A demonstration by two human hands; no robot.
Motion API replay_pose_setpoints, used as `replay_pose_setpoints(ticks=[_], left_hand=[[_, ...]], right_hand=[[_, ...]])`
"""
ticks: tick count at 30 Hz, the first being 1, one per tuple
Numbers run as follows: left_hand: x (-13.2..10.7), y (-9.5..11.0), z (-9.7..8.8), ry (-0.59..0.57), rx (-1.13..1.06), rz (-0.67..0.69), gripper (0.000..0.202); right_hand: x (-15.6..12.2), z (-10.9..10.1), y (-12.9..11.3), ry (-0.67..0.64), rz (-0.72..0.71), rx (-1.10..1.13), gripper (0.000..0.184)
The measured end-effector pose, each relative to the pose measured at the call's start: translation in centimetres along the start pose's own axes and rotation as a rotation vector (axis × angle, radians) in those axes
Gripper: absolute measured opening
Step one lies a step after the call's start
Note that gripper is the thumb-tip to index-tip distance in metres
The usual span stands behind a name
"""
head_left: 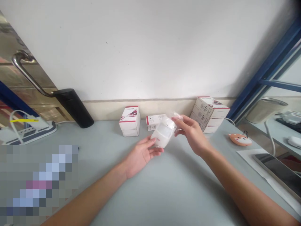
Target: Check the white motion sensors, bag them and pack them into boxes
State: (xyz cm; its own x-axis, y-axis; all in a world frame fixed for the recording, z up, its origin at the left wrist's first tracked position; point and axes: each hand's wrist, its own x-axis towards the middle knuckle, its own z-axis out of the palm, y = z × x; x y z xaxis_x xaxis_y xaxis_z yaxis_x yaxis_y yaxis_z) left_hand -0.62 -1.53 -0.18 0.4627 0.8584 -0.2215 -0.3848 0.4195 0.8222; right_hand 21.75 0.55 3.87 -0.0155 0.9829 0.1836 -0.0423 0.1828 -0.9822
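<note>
Nothing is legible: print on the white sensor (163,133) and cartons (129,121) looks too blurred.

Head-worn camera, looking forward and down, tabletop (178,188) close below (wall (141,47) beyond)

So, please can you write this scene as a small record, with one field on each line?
Object: white motion sensor in a clear plastic bag
Right hand: pinches the bag near its top
Left hand: open, fingers touching the sensor from below
Nearby: white-and-red product boxes, orange fox-shaped keyring
Surface: pale grey tabletop
</note>
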Motion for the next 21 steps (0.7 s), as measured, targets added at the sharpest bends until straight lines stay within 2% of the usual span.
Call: replay_pose_setpoints(ticks=[6, 11, 16, 21], left_hand=[[-0.6, -0.1, 0.3, -0.036, 0.139, 0.003, 0.05], [-0.8, 0.0, 0.4, -0.059, 0.261, -0.023, 0.06], [-0.9, 0.1, 0.5, -0.097, 0.314, -0.025, 0.045], [-0.9, 0.2, 0.5, -0.106, 0.293, -0.015, 0.046]], right_hand=[[-0.1, 0.3, 0.6, 0.088, -0.176, -0.173, 0.032], [-0.2, 0.6, 0.6, 0.076, -0.137, -0.098, 0.033], [-0.1, 0.2, 0.0, 0.088, -0.117, -0.057, 0.034], [-0.1, -0.1, -0.4, 0.07, -0.108, -0.046, 0.035]])
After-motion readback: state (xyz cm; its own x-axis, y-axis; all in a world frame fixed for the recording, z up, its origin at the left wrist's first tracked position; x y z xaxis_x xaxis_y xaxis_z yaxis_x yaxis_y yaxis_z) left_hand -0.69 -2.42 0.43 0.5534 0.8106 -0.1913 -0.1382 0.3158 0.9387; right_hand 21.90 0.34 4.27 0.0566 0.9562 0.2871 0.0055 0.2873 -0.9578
